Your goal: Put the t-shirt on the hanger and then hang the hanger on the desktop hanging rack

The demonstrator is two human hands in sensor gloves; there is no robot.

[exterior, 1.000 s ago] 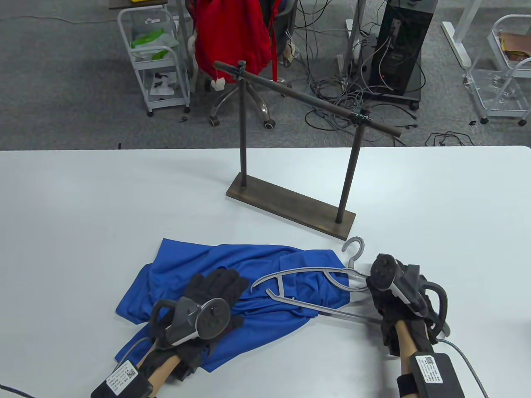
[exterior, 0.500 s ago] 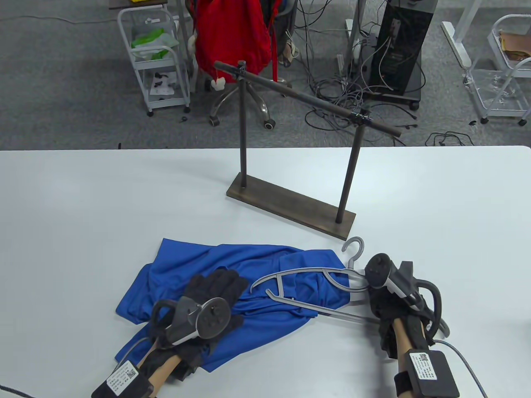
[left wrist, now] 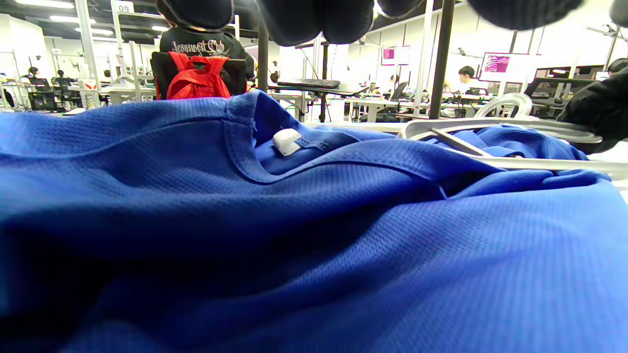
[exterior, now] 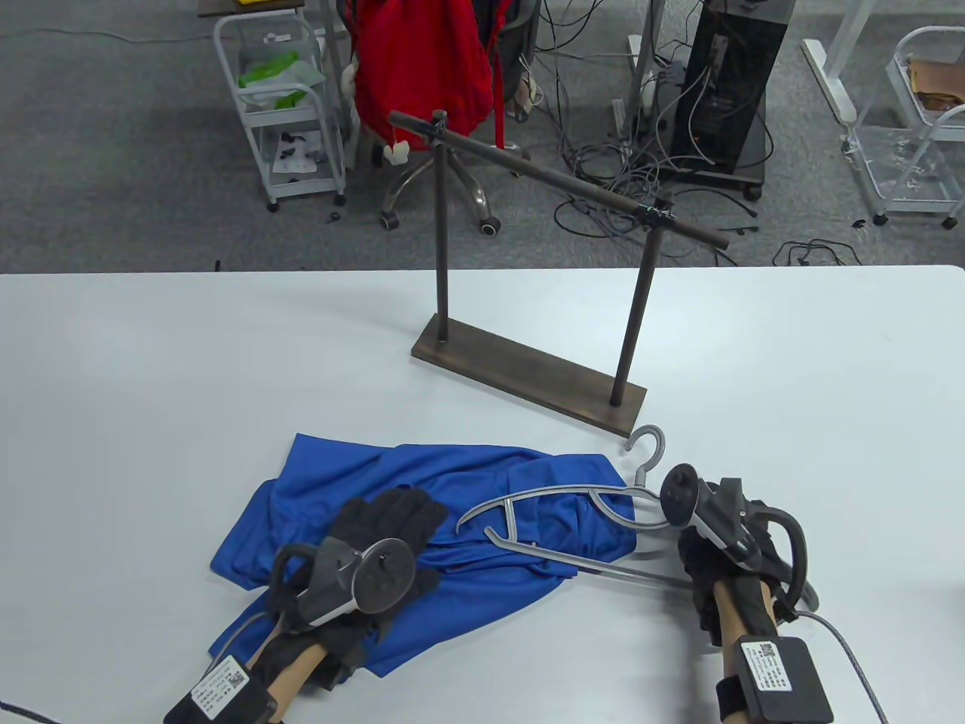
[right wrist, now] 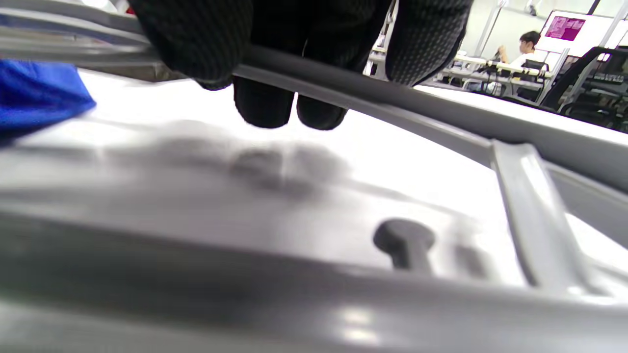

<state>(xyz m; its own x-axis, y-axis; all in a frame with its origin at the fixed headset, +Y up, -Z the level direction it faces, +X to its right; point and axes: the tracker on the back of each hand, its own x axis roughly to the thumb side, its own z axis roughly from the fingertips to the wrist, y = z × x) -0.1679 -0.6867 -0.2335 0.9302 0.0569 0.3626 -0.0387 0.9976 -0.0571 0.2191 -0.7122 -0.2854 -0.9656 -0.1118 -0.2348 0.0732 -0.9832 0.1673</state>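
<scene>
A blue t-shirt (exterior: pixel 422 520) lies crumpled on the white table (exterior: pixel 151 392); its collar (left wrist: pixel 255 162) faces up in the left wrist view. A grey hanger (exterior: pixel 558 505) lies partly on the shirt, hook (exterior: pixel 650 446) pointing at the rack. My left hand (exterior: pixel 392 528) rests flat on the shirt with straight fingers. My right hand (exterior: pixel 705 558) grips the hanger's right arm; its fingers (right wrist: pixel 265 105) curl over the grey bar (right wrist: pixel 392 108). The dark rack (exterior: pixel 543 279) stands behind, nothing on its rail.
The rack's flat base (exterior: pixel 528 373) sits just beyond the hanger hook. Past the table's far edge stand a chair with a red garment (exterior: pixel 422 68), a white cart (exterior: pixel 286 105), cables and a black computer tower (exterior: pixel 724 90).
My right hand has shifted slightly left and forward along the hanger, and the hanger has lifted a little with it. The left hand has stayed put on the shirt.
</scene>
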